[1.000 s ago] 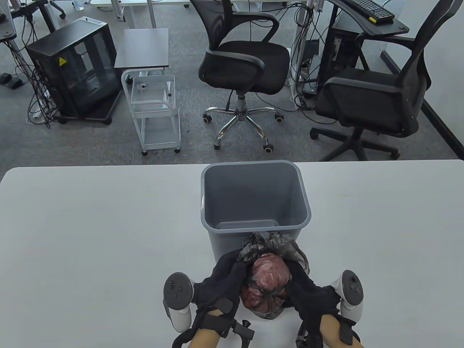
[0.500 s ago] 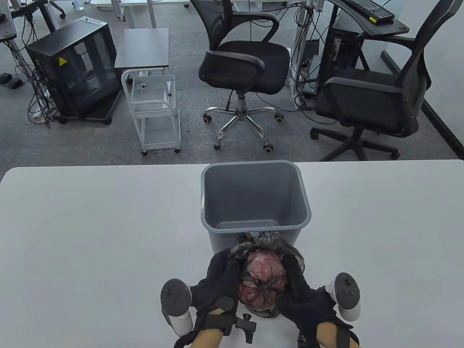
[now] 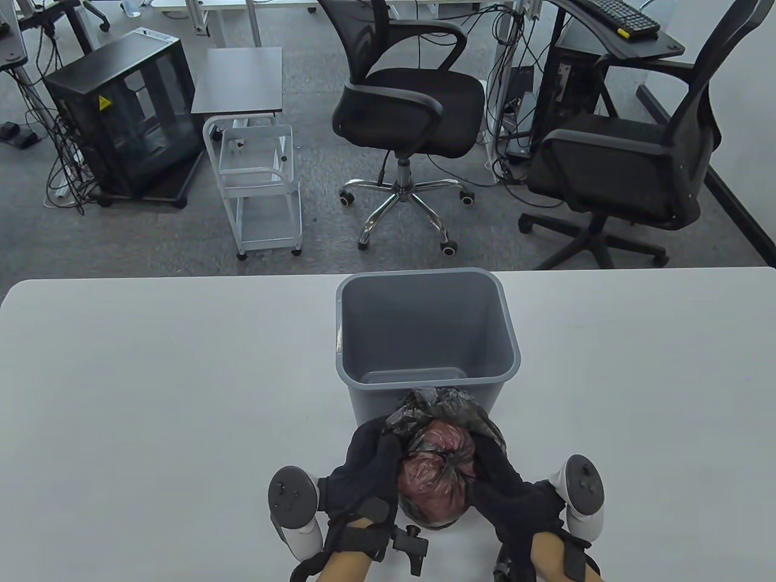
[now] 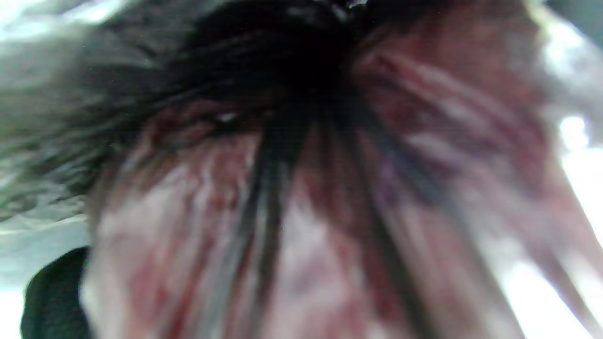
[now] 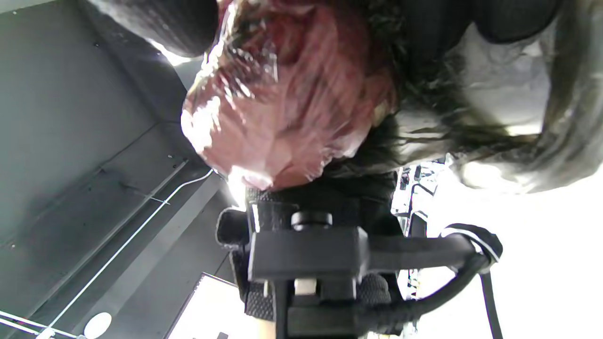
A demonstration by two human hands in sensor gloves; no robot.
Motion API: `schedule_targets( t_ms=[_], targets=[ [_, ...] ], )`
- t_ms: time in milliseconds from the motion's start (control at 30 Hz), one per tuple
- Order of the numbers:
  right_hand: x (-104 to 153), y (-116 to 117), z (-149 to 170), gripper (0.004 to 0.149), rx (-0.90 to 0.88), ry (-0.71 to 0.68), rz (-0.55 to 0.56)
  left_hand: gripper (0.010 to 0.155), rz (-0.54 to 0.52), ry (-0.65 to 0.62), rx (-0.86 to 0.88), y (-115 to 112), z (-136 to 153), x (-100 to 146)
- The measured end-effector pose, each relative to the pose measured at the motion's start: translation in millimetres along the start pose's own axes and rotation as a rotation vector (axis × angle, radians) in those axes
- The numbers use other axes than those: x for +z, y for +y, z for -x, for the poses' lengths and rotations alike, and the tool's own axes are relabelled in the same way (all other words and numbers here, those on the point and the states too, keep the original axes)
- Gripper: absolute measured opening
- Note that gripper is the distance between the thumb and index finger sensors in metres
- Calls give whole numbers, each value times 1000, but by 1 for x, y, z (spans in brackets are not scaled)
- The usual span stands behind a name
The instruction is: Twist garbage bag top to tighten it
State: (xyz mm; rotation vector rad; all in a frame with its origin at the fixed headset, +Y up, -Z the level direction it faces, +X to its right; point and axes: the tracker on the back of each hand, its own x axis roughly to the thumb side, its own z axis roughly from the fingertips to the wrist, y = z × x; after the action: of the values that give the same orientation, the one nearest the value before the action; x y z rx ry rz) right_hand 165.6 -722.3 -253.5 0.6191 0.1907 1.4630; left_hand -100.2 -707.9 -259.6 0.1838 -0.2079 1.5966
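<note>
A small dark, see-through garbage bag [image 3: 438,479] with reddish contents lies on the white table [image 3: 151,394] just in front of a grey bin [image 3: 424,330]. Its gathered, crinkled plastic top [image 3: 445,407] points toward the bin. My left hand [image 3: 370,464] holds the bag's left side and my right hand [image 3: 500,485] holds its right side. The left wrist view is filled by the blurred bag [image 4: 306,188] with dark pleats running to a gathered point. The right wrist view shows the bag [image 5: 292,94] from below, with my left hand's wrist mount [image 5: 306,259] beneath it.
The grey bin stands upright and looks empty at the table's middle. Beyond the far table edge are two black office chairs [image 3: 412,103], a white wire cart [image 3: 260,182] and a black cabinet [image 3: 121,115] on the carpet.
The bag has turned between my hands: its pleated knot point moved from the near underside up toward the bin. Both hands stayed cupped on it and shifted slightly toward the left.
</note>
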Motion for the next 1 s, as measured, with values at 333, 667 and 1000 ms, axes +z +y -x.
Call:
schedule_targets(
  t_ms=[333, 667, 1000],
  targets=[
    [2, -1, 6, 80, -60, 80, 9, 47, 72, -6, 12, -4, -1, -2],
    [0, 4, -2, 95, 27, 14, -12, 48, 25, 36, 6, -6, 2, 2],
    [3, 2, 8, 85, -86, 107, 4, 48, 48, 24, 0, -6, 0, 0]
  ],
)
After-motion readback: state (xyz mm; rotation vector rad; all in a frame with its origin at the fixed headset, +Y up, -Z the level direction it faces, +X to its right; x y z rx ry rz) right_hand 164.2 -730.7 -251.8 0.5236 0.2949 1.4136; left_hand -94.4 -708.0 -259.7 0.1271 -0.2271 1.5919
